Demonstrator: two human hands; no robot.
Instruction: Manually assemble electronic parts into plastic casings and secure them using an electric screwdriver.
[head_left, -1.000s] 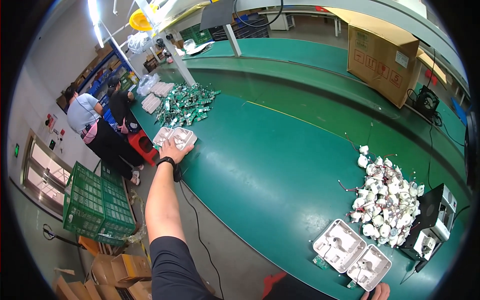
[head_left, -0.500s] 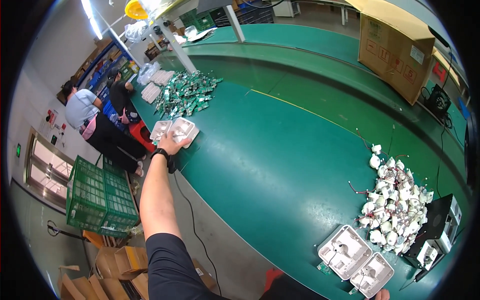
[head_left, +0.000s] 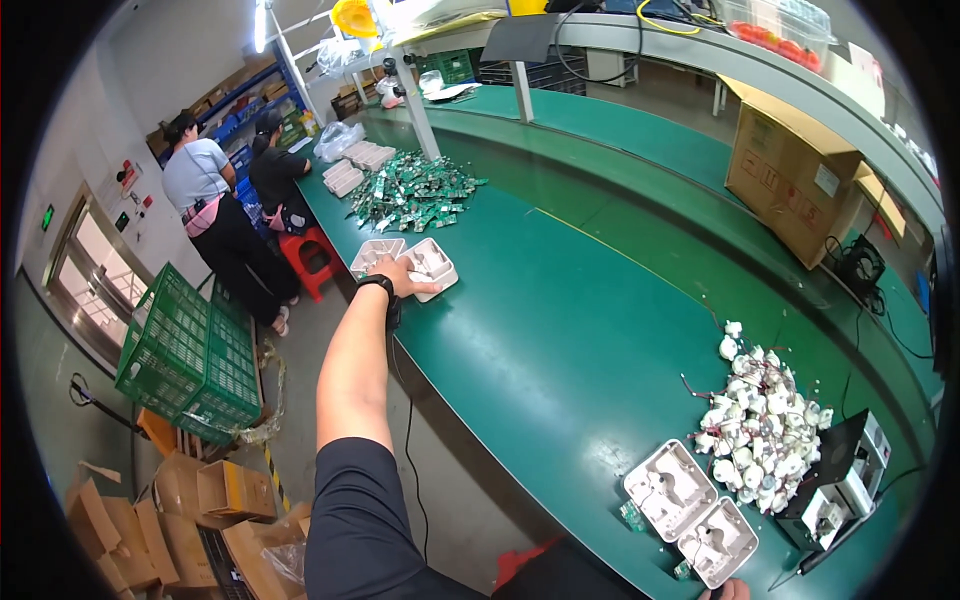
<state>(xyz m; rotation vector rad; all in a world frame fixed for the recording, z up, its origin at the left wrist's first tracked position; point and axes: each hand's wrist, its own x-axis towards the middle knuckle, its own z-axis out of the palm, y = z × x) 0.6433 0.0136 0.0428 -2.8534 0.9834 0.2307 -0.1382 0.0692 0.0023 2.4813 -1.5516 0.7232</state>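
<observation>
A worker's left hand, seen in the head view, partly spread, touches an open white case near piled circuit boards on a green table; its grip is unclear. The right hand, partly hidden, hold indiscernible, is beside a second white case.

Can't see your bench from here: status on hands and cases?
Left hand on far white case. Right hand at near white case, partly cropped. Both cases open. Parts heap beside near one.
</observation>
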